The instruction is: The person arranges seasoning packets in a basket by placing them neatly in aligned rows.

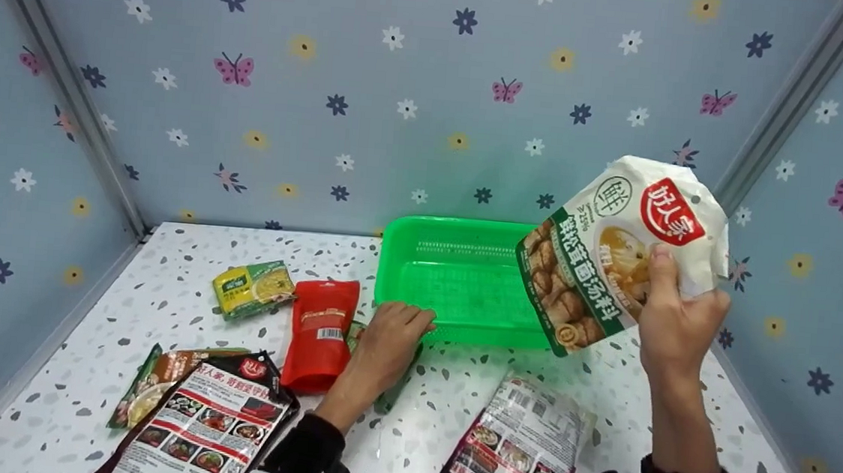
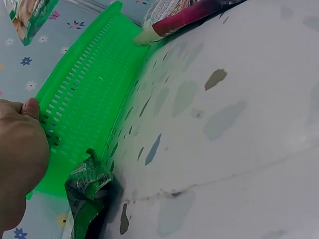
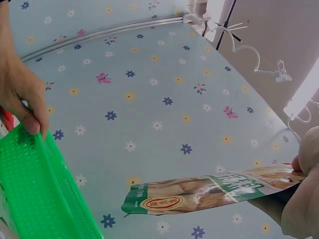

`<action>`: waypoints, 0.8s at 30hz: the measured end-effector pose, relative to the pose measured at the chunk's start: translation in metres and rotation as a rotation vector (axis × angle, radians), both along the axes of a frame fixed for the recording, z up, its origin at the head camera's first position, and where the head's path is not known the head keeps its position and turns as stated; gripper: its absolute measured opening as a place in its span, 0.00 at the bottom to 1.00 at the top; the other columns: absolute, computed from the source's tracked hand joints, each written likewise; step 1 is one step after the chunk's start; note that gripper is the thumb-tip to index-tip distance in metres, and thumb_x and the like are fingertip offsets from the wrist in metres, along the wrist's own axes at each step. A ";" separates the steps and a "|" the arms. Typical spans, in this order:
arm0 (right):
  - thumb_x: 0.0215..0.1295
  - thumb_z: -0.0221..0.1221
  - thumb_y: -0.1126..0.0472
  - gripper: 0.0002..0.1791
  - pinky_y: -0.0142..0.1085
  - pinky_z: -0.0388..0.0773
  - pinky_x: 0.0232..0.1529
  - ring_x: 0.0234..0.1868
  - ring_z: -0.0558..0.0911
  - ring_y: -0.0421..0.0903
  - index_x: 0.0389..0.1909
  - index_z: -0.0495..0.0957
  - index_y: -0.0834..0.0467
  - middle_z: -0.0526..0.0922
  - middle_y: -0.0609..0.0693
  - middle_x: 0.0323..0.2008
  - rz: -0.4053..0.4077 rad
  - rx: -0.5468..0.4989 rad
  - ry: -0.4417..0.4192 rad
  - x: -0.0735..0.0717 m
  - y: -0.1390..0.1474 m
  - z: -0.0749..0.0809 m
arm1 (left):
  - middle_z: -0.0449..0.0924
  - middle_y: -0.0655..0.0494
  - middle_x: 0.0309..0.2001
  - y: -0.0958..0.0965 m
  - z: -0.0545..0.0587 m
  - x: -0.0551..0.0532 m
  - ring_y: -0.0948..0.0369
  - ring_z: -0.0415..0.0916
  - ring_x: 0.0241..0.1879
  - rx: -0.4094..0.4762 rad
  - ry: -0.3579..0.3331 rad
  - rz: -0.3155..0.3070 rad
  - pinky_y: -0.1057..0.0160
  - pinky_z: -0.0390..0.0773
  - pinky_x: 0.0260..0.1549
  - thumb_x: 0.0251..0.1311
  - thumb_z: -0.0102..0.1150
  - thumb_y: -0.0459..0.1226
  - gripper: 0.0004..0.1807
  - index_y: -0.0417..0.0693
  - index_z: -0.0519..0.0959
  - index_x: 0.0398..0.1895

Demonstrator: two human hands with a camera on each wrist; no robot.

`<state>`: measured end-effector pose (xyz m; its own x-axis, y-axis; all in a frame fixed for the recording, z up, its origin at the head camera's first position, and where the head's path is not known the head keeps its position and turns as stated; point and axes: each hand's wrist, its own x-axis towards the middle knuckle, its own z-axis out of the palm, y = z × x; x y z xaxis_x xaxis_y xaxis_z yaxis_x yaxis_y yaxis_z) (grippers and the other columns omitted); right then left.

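Raised over the right side of the table, a white and green soup seasoning packet (image 1: 588, 276) with mushroom pictures is tilted in my right hand (image 1: 677, 328). The thumb presses on its printed front; in the right wrist view the packet (image 3: 194, 194) shows nearly edge-on. My left hand (image 1: 387, 343) grips the near left rim of a green plastic basket (image 1: 467, 226). The left wrist view has this hand (image 2: 22, 154) at the top of the perforated basket wall (image 2: 89, 94). Beneath the left wrist, a dark green packet (image 2: 89, 194) lies against the basket, partly hidden in the head view.
Left of the basket lie a red pouch (image 1: 320, 334) and a small yellow packet (image 1: 253, 289). A large dark-edged pouch (image 1: 208, 419) overlaps a brown and green packet (image 1: 146, 395). Another pouch (image 1: 514, 447) lies at the front. Flowered walls (image 1: 432, 102) enclose the speckled table (image 1: 179, 255).
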<state>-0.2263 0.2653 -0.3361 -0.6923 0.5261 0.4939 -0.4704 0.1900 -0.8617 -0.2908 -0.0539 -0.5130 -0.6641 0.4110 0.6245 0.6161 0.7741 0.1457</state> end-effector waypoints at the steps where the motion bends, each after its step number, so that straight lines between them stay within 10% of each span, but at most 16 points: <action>1: 0.83 0.65 0.57 0.21 0.29 0.90 0.49 0.51 0.92 0.44 0.70 0.84 0.59 0.93 0.48 0.54 -0.010 0.014 -0.007 -0.005 -0.001 0.000 | 0.95 0.52 0.49 -0.001 0.000 0.002 0.54 0.89 0.48 0.003 0.004 0.007 0.53 0.89 0.61 0.79 0.69 0.40 0.12 0.47 0.89 0.59; 16: 0.85 0.62 0.52 0.24 0.23 0.75 0.20 0.22 0.80 0.28 0.55 0.88 0.74 0.92 0.74 0.41 -0.109 0.282 -0.169 -0.083 -0.012 -0.021 | 0.96 0.53 0.45 -0.007 -0.004 0.015 0.54 0.88 0.42 0.050 0.050 0.045 0.54 0.88 0.55 0.77 0.71 0.37 0.09 0.48 0.90 0.55; 24: 0.87 0.58 0.54 0.25 0.26 0.65 0.15 0.14 0.72 0.34 0.38 0.88 0.73 0.85 0.62 0.22 -0.162 0.443 -0.202 -0.112 -0.012 -0.046 | 0.96 0.53 0.44 -0.007 -0.004 0.016 0.54 0.89 0.42 0.070 0.061 0.036 0.54 0.89 0.55 0.77 0.71 0.38 0.08 0.48 0.91 0.53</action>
<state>-0.3383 0.2537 -0.3817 -0.7238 0.4048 0.5588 -0.2372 0.6144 -0.7525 -0.2746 -0.0610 -0.5170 -0.6378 0.3414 0.6904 0.5970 0.7855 0.1632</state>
